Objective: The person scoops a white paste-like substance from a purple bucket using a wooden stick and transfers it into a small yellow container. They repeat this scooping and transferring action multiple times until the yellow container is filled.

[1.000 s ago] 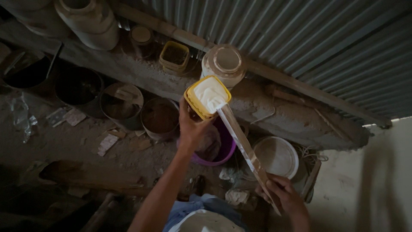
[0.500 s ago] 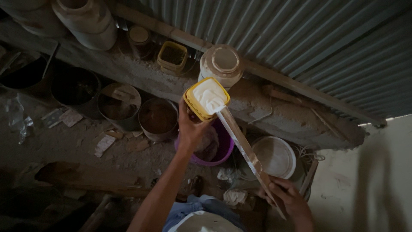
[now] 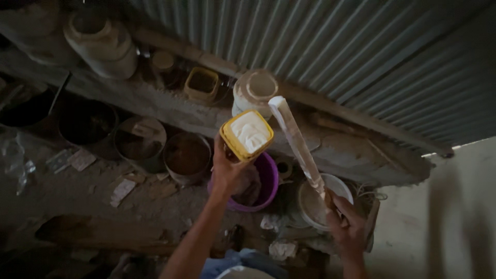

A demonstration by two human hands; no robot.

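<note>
My left hand [image 3: 228, 170] holds up a yellow square tub [image 3: 247, 135] full of thick white paste, its open mouth tilted toward me. My right hand [image 3: 347, 227] grips the lower end of a long flat wooden stick [image 3: 298, 144] smeared white. The stick's upper tip stands just right of the tub and is out of the paste. Below the tub sits a purple bowl [image 3: 264, 185], and beside it a white bucket [image 3: 320, 201].
Several dirty round tins [image 3: 187, 155] and dark pots [image 3: 85, 124] stand along a rough ledge. A white jar [image 3: 254, 90], a small yellow container [image 3: 201, 85] and a large white jug [image 3: 101, 41] rest against a corrugated metal wall [image 3: 336, 46]. Scraps litter the ground.
The stick's tip was in the tub's paste; it has lifted out and now stands to the tub's right. The view has shifted slightly.
</note>
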